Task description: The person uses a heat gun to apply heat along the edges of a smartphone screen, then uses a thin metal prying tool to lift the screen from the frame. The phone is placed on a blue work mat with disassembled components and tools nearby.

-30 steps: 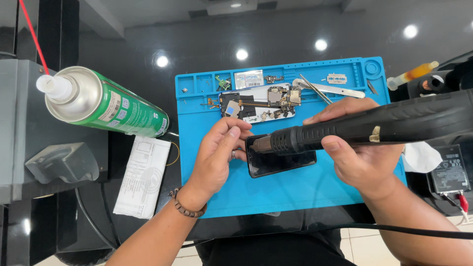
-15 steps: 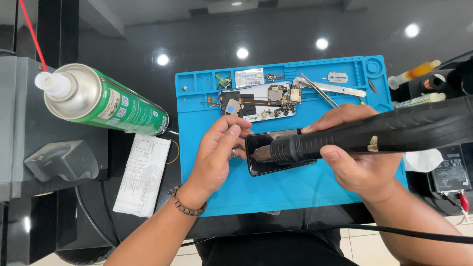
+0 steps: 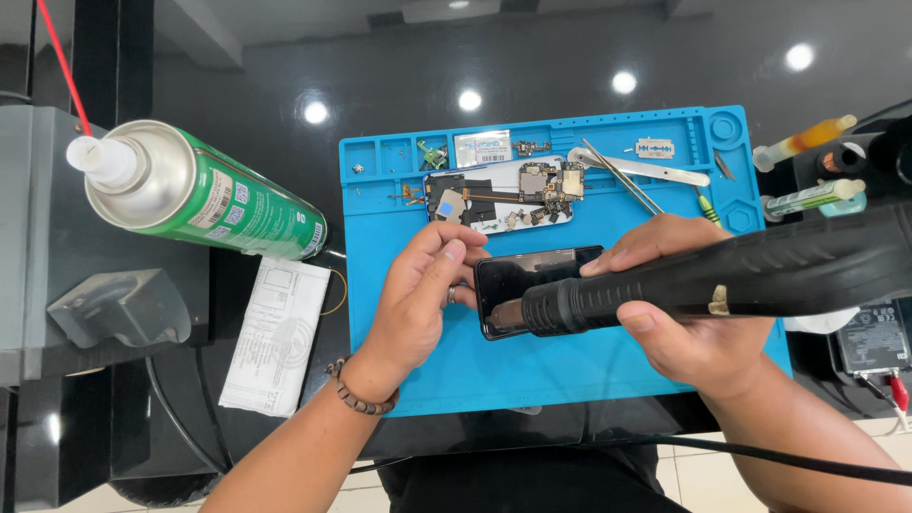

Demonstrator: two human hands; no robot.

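My right hand [image 3: 703, 328] wraps thick black hot-air gun [image 3: 703, 275], fingers clamped round ribbed barrel, nozzle aimed left over dark phone [image 3: 518, 280]. Phone: glossy black slab, rounded corners, lying flat mid blue work mat [image 3: 570, 370], partly hidden by nozzle. My left hand [image 3: 418, 294] rests at phone's left edge, fingers loosely together, touching it. Opened phone body with exposed circuit boards [image 3: 499, 199] lies just above, tweezers [image 3: 636, 171] beside it.

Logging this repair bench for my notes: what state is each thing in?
Dark phone: lying flat on the blue mat, glass up.
Hot-air tool: gripped by right hand, nozzle over phone.
Left hand: at the phone's left edge.
Opened phone: boards exposed.
Green spray can: on its side.
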